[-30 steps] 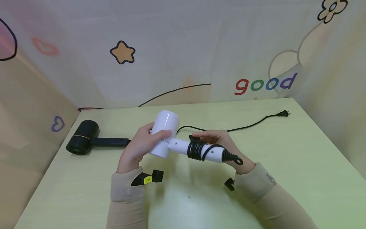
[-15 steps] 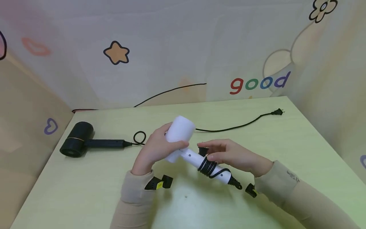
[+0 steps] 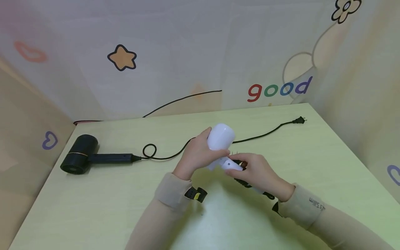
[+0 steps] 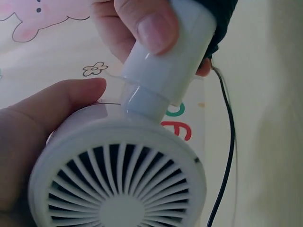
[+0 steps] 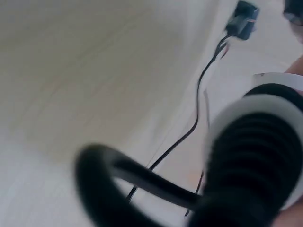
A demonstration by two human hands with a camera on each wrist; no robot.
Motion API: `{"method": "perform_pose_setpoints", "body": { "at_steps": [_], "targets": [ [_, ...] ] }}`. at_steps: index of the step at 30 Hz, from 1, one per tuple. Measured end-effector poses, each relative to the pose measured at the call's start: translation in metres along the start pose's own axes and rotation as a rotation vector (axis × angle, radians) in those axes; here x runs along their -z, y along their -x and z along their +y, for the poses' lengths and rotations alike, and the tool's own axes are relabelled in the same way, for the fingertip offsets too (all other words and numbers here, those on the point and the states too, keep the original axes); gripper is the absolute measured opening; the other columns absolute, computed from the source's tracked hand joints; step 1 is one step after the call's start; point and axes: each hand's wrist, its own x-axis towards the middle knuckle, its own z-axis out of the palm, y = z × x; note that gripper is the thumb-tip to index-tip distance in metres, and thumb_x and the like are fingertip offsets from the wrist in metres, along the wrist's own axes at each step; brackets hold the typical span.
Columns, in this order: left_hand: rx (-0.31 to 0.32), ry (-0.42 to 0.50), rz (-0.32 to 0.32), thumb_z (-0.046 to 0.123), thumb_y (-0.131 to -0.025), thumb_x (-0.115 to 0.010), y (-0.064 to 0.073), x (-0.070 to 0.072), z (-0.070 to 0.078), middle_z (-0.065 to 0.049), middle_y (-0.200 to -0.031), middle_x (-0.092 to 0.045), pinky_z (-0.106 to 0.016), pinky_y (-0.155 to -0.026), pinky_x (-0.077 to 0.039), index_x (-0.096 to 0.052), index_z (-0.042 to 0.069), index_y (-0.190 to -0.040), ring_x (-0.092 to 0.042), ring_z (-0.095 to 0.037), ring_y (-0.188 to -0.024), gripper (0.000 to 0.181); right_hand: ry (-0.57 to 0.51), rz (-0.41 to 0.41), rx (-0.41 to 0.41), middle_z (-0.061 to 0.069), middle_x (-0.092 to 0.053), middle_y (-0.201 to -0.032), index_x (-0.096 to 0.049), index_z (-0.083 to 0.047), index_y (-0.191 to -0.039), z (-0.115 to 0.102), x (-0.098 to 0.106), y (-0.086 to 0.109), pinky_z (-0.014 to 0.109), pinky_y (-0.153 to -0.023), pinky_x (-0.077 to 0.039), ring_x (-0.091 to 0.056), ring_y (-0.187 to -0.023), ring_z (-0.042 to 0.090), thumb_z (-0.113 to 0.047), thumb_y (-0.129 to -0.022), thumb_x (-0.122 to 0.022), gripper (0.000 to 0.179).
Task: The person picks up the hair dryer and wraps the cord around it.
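Observation:
A white hair dryer (image 3: 221,137) is held up over the middle of the table, its handle slanting down to the right. My left hand (image 3: 198,151) grips it by the barrel, thumb across the near side. Slatted vents of the grille (image 4: 120,210) face the left wrist camera. Around the handle, my right hand (image 3: 259,170) has its thumb and fingers curled. A black power cord (image 3: 241,182) is wound on that handle, partly hidden by the hand. Two thin prongs stick up beside the right fingertips. The cord's ribbed sleeve (image 5: 255,156) looms close in the right wrist view.
A black hair dryer (image 3: 79,152) lies at the table's left side. Its cord (image 3: 165,158) loops once, passes behind the hands and ends in a plug (image 3: 299,120) near the back right corner. A printed cloth backdrop (image 3: 175,52) rises along the table's back edge.
Both hands and the white hair dryer have moved right, away from the black one. The right hand has closed more fully around the handle. The head view has turned slightly right.

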Motion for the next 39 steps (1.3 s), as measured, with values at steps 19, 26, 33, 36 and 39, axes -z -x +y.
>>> {"method": "perform_pose_setpoints", "body": {
  "at_steps": [19, 26, 33, 36, 39],
  "targets": [
    [-0.033, -0.267, 0.098, 0.055, -0.093, -0.046, -0.004, 0.02, -0.048, -0.013, -0.145, -0.042, -0.052, -0.107, -0.033, -0.036, 0.011, -0.145, -0.038, -0.035, -0.133, 0.069, 0.111, 0.139, -0.297, 0.017, -0.067, -0.097, -0.059, -0.001, -0.125, 0.102, 0.096, 0.001, 0.03, -0.054, -0.048, -0.057, -0.067, 0.016, -0.051, -0.085, -0.063, 0.064],
    [0.036, -0.473, 0.234, 0.051, -0.094, -0.047, 0.016, 0.074, -0.095, -0.023, -0.147, -0.034, -0.062, -0.106, -0.027, -0.036, 0.003, -0.143, -0.031, -0.042, -0.134, 0.069, 0.041, 0.234, -0.44, -0.002, -0.065, -0.089, -0.055, -0.001, -0.13, 0.145, 0.141, 0.001, 0.035, -0.053, -0.051, -0.058, -0.063, 0.012, -0.057, -0.085, -0.059, 0.072],
    [0.173, -0.574, 0.375, 0.051, -0.096, -0.041, 0.052, 0.139, -0.145, -0.034, -0.145, -0.026, -0.071, -0.099, -0.023, -0.037, -0.005, -0.139, -0.025, -0.055, -0.13, 0.071, 0.022, 0.258, -0.54, -0.02, -0.053, -0.073, -0.048, 0.002, -0.135, 0.186, 0.179, 0.001, 0.035, -0.053, -0.05, -0.057, -0.059, 0.011, -0.06, -0.085, -0.056, 0.08],
    [0.228, -0.594, 0.423, 0.052, -0.096, -0.039, 0.069, 0.165, -0.164, -0.037, -0.144, -0.024, -0.072, -0.095, -0.023, -0.036, -0.008, -0.138, -0.025, -0.059, -0.127, 0.073, 0.056, 0.285, -0.575, -0.01, -0.054, -0.08, -0.048, 0.002, -0.135, 0.196, 0.189, -0.004, 0.034, -0.053, -0.05, -0.055, -0.061, 0.011, -0.062, -0.084, -0.055, 0.082],
    [0.289, -0.584, 0.445, 0.052, -0.096, -0.038, 0.086, 0.185, -0.184, -0.04, -0.143, -0.021, -0.074, -0.092, -0.021, -0.032, -0.009, -0.14, -0.023, -0.061, -0.125, 0.075, 0.038, 0.29, -0.618, 0.01, -0.058, -0.101, -0.047, 0.004, -0.135, 0.206, 0.193, -0.011, 0.032, -0.055, -0.05, -0.054, -0.066, 0.013, -0.062, -0.084, -0.054, 0.083]
  ]
}}
